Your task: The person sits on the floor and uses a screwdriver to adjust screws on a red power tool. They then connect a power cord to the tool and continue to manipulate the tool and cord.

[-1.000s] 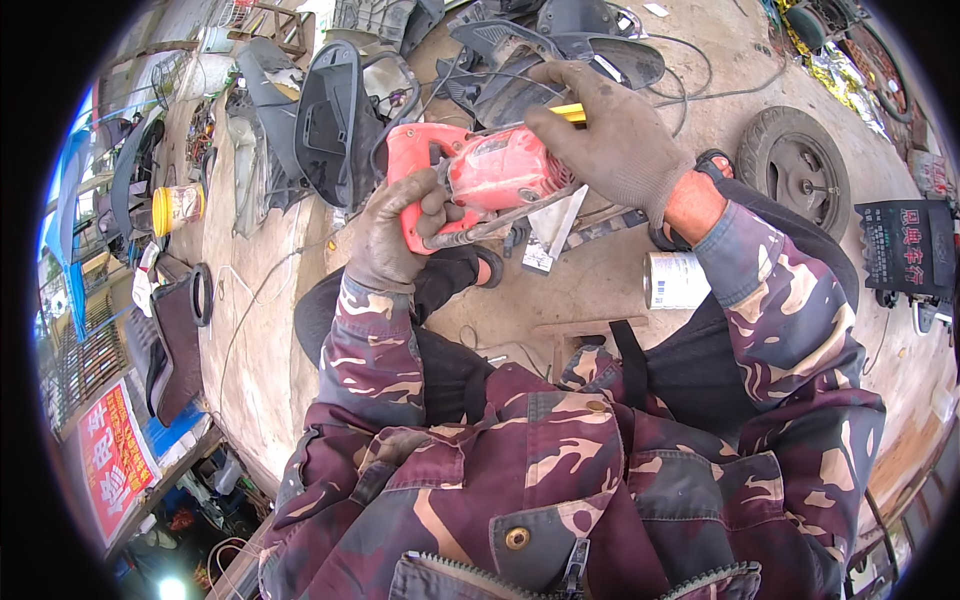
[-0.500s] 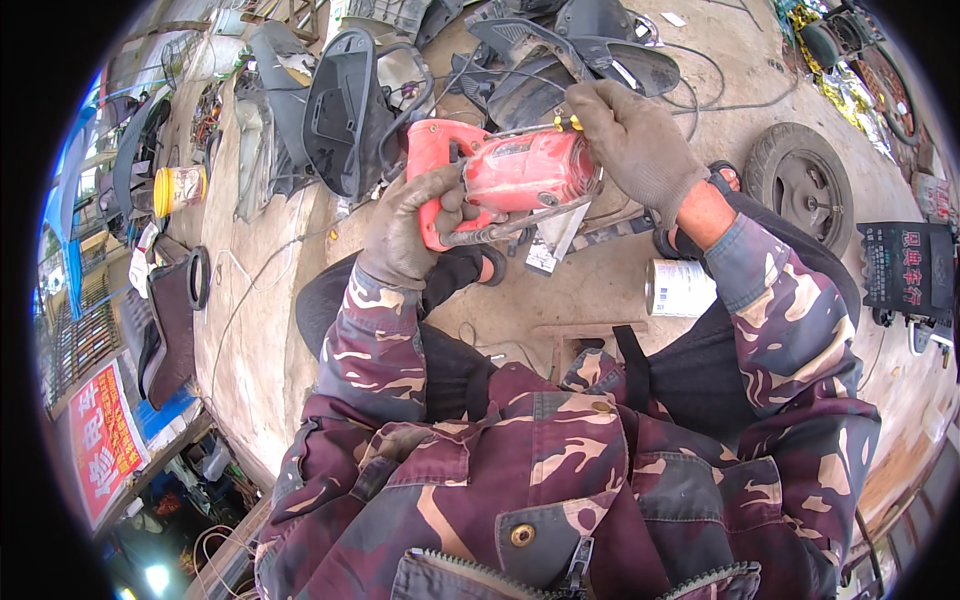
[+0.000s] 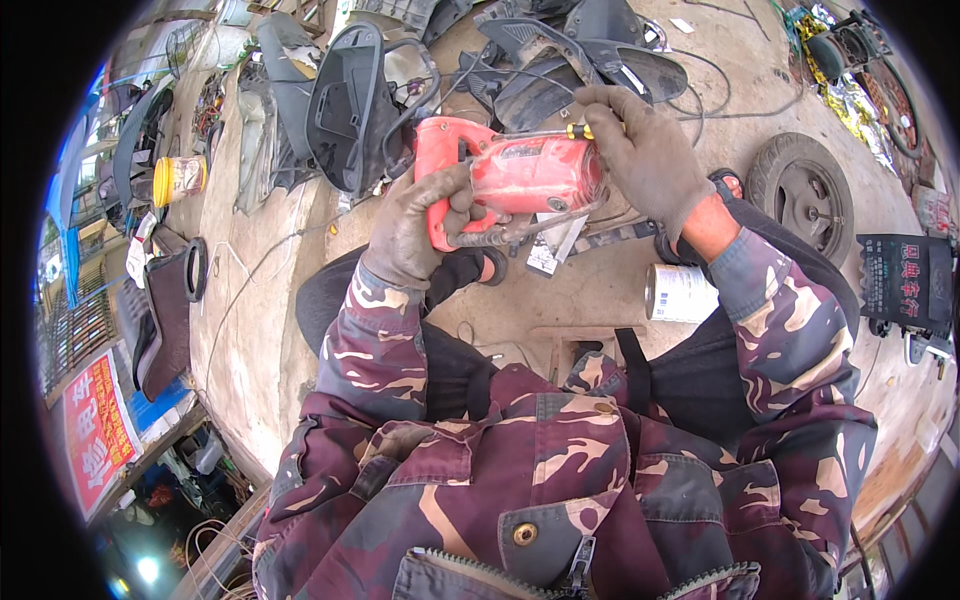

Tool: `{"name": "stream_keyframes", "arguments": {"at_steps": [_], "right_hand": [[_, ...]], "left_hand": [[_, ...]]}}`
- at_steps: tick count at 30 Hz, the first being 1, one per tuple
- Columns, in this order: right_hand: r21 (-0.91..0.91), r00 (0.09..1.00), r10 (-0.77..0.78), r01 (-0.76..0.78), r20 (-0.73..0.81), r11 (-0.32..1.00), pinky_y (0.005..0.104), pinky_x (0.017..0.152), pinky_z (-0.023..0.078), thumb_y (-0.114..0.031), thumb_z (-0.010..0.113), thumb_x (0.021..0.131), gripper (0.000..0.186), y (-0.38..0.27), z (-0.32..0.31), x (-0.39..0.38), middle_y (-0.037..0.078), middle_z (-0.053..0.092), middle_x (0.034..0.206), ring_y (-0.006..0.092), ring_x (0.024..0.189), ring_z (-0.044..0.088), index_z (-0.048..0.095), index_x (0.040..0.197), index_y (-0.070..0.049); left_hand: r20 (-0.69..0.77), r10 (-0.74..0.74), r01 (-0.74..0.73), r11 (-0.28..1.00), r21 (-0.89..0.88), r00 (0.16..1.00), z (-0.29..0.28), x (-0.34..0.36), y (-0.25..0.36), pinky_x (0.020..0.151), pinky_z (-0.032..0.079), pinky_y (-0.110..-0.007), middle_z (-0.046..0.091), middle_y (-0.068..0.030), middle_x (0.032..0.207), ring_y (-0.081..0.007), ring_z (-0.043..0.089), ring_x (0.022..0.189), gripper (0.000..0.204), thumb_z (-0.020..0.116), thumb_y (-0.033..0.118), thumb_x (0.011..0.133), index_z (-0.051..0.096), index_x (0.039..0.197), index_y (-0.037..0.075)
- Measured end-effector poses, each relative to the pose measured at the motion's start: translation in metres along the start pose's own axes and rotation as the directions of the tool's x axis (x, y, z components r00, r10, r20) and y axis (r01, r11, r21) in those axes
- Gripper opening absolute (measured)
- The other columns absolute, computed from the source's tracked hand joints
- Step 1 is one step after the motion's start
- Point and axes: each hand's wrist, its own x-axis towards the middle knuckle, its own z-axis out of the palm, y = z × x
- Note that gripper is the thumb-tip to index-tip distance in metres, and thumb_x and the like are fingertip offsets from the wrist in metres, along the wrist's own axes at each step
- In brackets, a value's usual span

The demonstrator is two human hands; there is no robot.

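A scuffed red power tool point(image 3: 535, 175) with a loop-shaped rear handle is held up in front of me. My left hand point(image 3: 405, 225), in a grey work glove, is wrapped round its handle, and a dark cord runs along its lower side. My gloved right hand point(image 3: 650, 155) is at the far right end of the tool. Its fingers are closed on a screwdriver point(image 3: 582, 131) with a yellow and black grip. The thin shaft lies along the tool's upper edge, pointing left; I cannot tell whether the tip touches it.
Dark plastic vehicle panels point(image 3: 345, 110) lie beyond the tool. To the right are a wheel with a tyre point(image 3: 800, 190), a tin can point(image 3: 680, 292) by my leg and a black printed flap point(image 3: 905, 280). A yellow-lidded tub point(image 3: 180, 182) sits left. Cable point(image 3: 745, 112) trails over the concrete.
My right hand has shifted slightly right and down, and more of the screwdriver's grip and shaft now shows along the tool's top. My left hand keeps its hold; the tool has turned a little.
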Motion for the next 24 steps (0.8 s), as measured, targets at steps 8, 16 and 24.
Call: {"name": "stream_keyframes", "arguments": {"at_steps": [8,16,24], "right_hand": [[0.023,0.984,-0.151,0.153,-0.091,0.988,0.0410,0.091,0.056,-0.029,0.058,0.099,0.045,0.0035,0.0052,0.0024,0.024,0.071,0.117,0.0342,0.097,0.071,0.062,0.135,-0.002],[-0.085,0.903,-0.362,0.352,-0.233,0.932,0.0342,0.081,0.057,-0.029,0.056,0.105,0.041,0.0012,0.0105,-0.0005,0.014,0.075,0.109,0.0197,0.083,0.071,0.062,0.137,-0.004],[0.023,0.996,-0.081,0.081,-0.022,0.996,0.0337,0.087,0.056,-0.029,0.059,0.104,0.044,0.0075,0.0044,0.0008,0.015,0.073,0.116,0.0205,0.097,0.072,0.059,0.139,-0.004]], "left_hand": [[-0.017,0.004,-0.004,1.000,0.003,1.000,0.0033,-0.0018,0.0014,0.088,0.060,-0.039,0.060,-0.0035,0.080,-0.0101,0.053,0.052,0.023,0.061,0.017,0.101,0.061,0.111,-0.004],[0.001,-0.020,0.020,0.999,-0.032,1.000,0.0023,0.0002,0.0020,0.088,0.061,-0.039,0.060,-0.0041,0.081,-0.0106,0.053,0.053,0.025,0.060,0.015,0.101,0.060,0.116,-0.005],[-0.021,0.004,-0.005,0.999,-0.032,1.000,0.0043,-0.0023,0.0024,0.085,0.060,-0.039,0.061,-0.0051,0.081,-0.0111,0.054,0.054,0.024,0.060,0.015,0.101,0.061,0.115,-0.005]]}}
